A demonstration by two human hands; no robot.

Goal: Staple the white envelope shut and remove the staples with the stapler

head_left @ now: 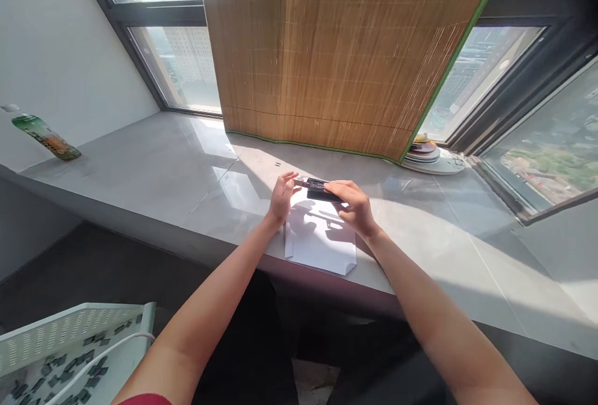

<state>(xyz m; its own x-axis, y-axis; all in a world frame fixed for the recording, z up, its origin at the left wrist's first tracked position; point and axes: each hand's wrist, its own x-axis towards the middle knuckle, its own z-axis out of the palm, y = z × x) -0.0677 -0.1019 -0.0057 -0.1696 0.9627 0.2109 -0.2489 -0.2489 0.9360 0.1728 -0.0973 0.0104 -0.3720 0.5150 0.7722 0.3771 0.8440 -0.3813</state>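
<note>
A small black device that looks like a stapler (pixel 316 191) is held above the paper, with a metallic strip showing along its open top. My right hand (pixel 354 202) is closed around its right end, fingers on top and thumb underneath. At the opposite end, my left hand (pixel 282 197) pinches a thin dark part that sticks out to the left. White sheets of paper (pixel 322 243) lie below both hands, their front corners bent or folded, with hand shadows across them. Two tiny dark pieces (pixel 277 164) rest on the sill beyond my left hand; they are too small to identify.
The grey tiled sill (pixel 196 168) runs under a bamboo blind (pixel 336 50) and windows. A green-labelled bottle (pixel 45 137) leans at far left. Stacked plates (pixel 432 162) stand at back right. Below left is a white perforated rack (pixel 79 330) with a pale cable.
</note>
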